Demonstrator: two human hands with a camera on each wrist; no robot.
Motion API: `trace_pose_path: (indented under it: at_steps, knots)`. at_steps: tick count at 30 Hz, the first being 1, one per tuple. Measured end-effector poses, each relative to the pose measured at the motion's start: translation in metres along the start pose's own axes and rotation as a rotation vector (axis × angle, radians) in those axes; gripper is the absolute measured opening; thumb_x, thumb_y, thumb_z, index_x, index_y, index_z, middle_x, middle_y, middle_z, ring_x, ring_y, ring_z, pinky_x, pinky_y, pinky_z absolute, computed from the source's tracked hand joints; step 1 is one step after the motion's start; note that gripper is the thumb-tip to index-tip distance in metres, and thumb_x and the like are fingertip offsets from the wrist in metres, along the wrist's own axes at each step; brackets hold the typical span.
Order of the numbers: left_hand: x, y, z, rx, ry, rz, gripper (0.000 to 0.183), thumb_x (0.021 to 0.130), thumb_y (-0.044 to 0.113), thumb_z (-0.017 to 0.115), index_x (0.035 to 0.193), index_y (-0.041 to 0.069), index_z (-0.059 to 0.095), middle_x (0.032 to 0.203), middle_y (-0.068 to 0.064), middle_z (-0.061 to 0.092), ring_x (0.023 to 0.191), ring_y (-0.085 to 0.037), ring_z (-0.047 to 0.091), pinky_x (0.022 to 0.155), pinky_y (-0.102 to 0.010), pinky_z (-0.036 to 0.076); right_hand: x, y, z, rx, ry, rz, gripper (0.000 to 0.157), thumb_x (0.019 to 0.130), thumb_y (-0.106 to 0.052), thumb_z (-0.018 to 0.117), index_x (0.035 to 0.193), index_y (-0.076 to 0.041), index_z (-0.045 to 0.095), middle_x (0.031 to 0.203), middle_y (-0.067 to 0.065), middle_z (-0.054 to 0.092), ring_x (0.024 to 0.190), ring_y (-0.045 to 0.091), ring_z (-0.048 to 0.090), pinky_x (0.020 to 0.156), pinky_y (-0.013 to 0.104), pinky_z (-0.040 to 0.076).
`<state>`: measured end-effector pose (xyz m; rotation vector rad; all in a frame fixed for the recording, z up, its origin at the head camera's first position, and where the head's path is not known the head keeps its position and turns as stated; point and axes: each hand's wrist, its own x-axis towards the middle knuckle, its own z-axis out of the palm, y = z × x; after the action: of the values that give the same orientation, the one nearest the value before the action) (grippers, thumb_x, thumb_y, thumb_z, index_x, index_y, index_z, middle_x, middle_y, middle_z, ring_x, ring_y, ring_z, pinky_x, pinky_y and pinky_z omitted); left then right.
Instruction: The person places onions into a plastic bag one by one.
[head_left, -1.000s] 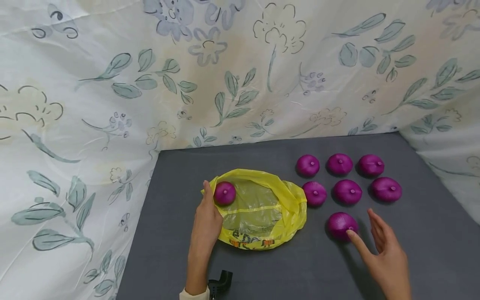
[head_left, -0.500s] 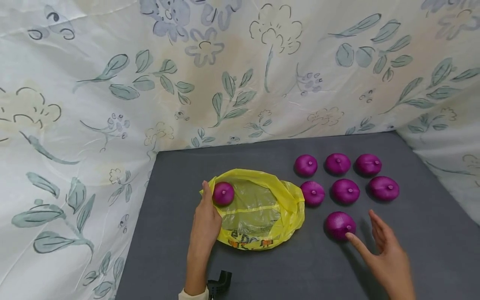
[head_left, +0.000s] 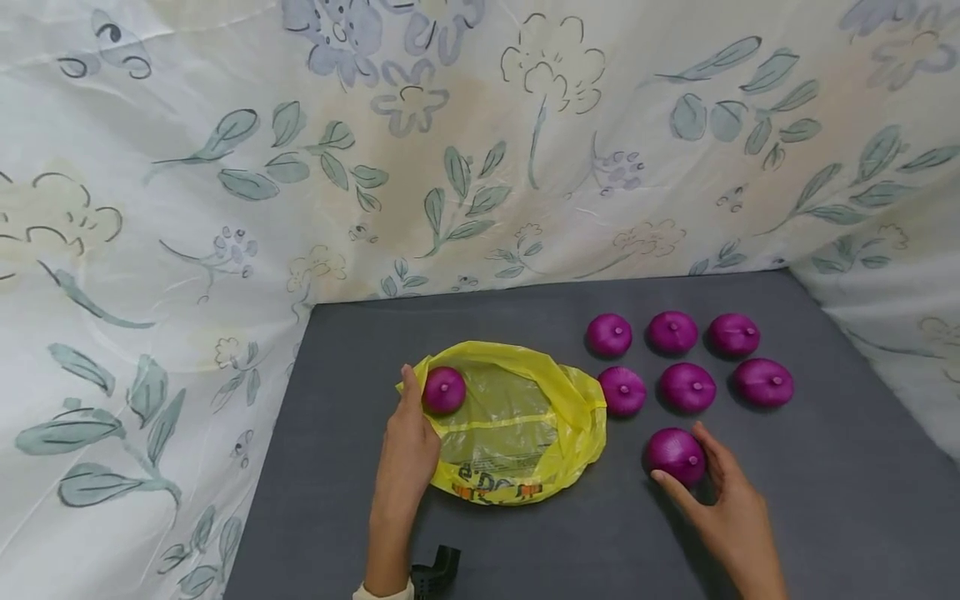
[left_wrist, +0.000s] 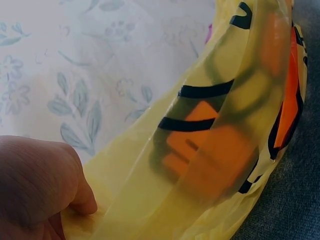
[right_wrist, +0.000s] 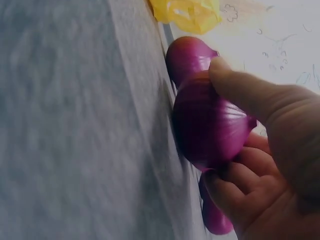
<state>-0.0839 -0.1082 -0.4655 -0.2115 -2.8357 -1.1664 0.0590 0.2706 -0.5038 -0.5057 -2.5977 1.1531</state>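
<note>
At lower right of frame, between curved fingers and thumb of the right hand, spread to its width: an onion. At lower centre, pinched by the left hand: left rim of a yellow bag, bagged onion inside. At mid-right: six onions in two rows on grey table.

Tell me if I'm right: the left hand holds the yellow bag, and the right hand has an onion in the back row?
No, the right hand has the onion at the very front, as the head view shows. The left hand does hold the yellow bag.
</note>
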Motion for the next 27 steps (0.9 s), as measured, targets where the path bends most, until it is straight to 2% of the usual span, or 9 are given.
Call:
trace_pose_path:
  at_steps: [4, 8, 11, 14, 15, 18, 20, 24, 27]
  knots:
    - [0.000, 0.001, 0.001, -0.019, -0.005, 0.014, 0.078, 0.105, -0.006, 0.044, 0.171, 0.011, 0.007, 0.148, -0.031, 0.053, 0.047, -0.013, 0.029, 0.049, -0.031, 0.031, 0.001, -0.004, 0.003, -0.016, 0.021, 0.030, 0.089, 0.087, -0.044, 0.088, 0.160, -0.013, 0.046, 0.160, 0.011, 0.051, 0.142, 0.035, 0.051, 0.093, -0.006, 0.025]
    - [-0.001, 0.002, 0.001, -0.024, 0.002, 0.012, 0.077, 0.105, -0.006, 0.043, 0.171, 0.011, 0.007, 0.142, -0.032, 0.056, 0.048, -0.014, 0.030, 0.050, -0.031, 0.032, 0.004, -0.007, 0.002, -0.040, 0.025, 0.059, 0.088, 0.085, -0.048, 0.088, 0.156, -0.011, 0.052, 0.151, 0.020, 0.059, 0.134, 0.043, 0.058, 0.086, -0.005, 0.027]
    - [-0.001, 0.002, 0.001, -0.020, 0.006, 0.013, 0.077, 0.105, -0.006, 0.044, 0.171, 0.011, 0.007, 0.148, -0.031, 0.053, 0.049, -0.014, 0.031, 0.050, -0.031, 0.032, 0.005, -0.011, 0.002, -0.044, 0.030, 0.091, 0.088, 0.084, -0.050, 0.089, 0.154, -0.009, 0.054, 0.147, 0.026, 0.060, 0.132, 0.045, 0.059, 0.098, 0.014, 0.048]
    - [-0.001, 0.003, 0.000, -0.012, 0.001, 0.017, 0.077, 0.106, -0.006, 0.044, 0.171, 0.011, 0.006, 0.166, -0.025, 0.036, 0.050, -0.015, 0.033, 0.051, -0.032, 0.033, 0.005, -0.018, 0.000, -0.039, 0.050, 0.140, 0.089, 0.082, -0.052, 0.090, 0.154, -0.014, 0.055, 0.146, 0.024, 0.061, 0.133, 0.042, 0.060, 0.100, 0.029, 0.053]
    - [-0.001, 0.003, 0.000, -0.009, -0.001, 0.019, 0.078, 0.106, -0.006, 0.044, 0.171, 0.011, 0.006, 0.169, -0.023, 0.032, 0.051, -0.016, 0.034, 0.052, -0.032, 0.033, 0.005, -0.020, 0.000, -0.025, 0.059, 0.152, 0.088, 0.081, -0.052, 0.090, 0.154, -0.016, 0.055, 0.146, 0.022, 0.061, 0.133, 0.040, 0.060, 0.100, 0.030, 0.053]
    - [-0.001, 0.004, -0.001, 0.001, 0.001, 0.026, 0.077, 0.105, -0.006, 0.045, 0.171, 0.009, 0.007, 0.170, -0.021, 0.030, 0.057, -0.017, 0.040, 0.056, -0.034, 0.037, 0.006, -0.031, -0.004, 0.021, 0.090, 0.171, 0.086, 0.080, -0.050, 0.092, 0.154, -0.027, 0.056, 0.148, 0.011, 0.063, 0.134, 0.028, 0.061, 0.094, 0.006, 0.043]
    - [-0.001, 0.004, -0.001, 0.006, 0.004, 0.029, 0.077, 0.105, -0.006, 0.045, 0.171, 0.008, 0.008, 0.170, -0.021, 0.031, 0.059, -0.018, 0.041, 0.057, -0.034, 0.038, 0.007, -0.038, -0.006, 0.055, 0.116, 0.157, 0.084, 0.080, -0.047, 0.093, 0.154, -0.032, 0.057, 0.147, 0.006, 0.064, 0.132, 0.013, 0.062, 0.090, 0.000, 0.038]
    - [-0.001, 0.005, -0.001, 0.001, 0.000, 0.023, 0.077, 0.105, -0.006, 0.045, 0.171, 0.009, 0.007, 0.169, -0.022, 0.032, 0.053, -0.016, 0.037, 0.054, -0.032, 0.035, 0.013, -0.057, -0.008, 0.080, 0.168, 0.090, 0.082, 0.078, -0.042, 0.095, 0.151, -0.038, 0.058, 0.144, 0.000, 0.066, 0.124, -0.007, 0.060, 0.091, 0.003, 0.041]
    - [0.000, 0.005, -0.002, -0.006, 0.001, 0.019, 0.078, 0.105, -0.006, 0.044, 0.171, 0.010, 0.006, 0.154, -0.028, 0.049, 0.047, -0.013, 0.030, 0.049, -0.030, 0.031, 0.020, -0.074, -0.007, 0.113, 0.186, 0.020, 0.081, 0.077, -0.038, 0.097, 0.149, -0.040, 0.060, 0.143, -0.004, 0.067, 0.123, -0.007, 0.061, 0.092, 0.005, 0.043]
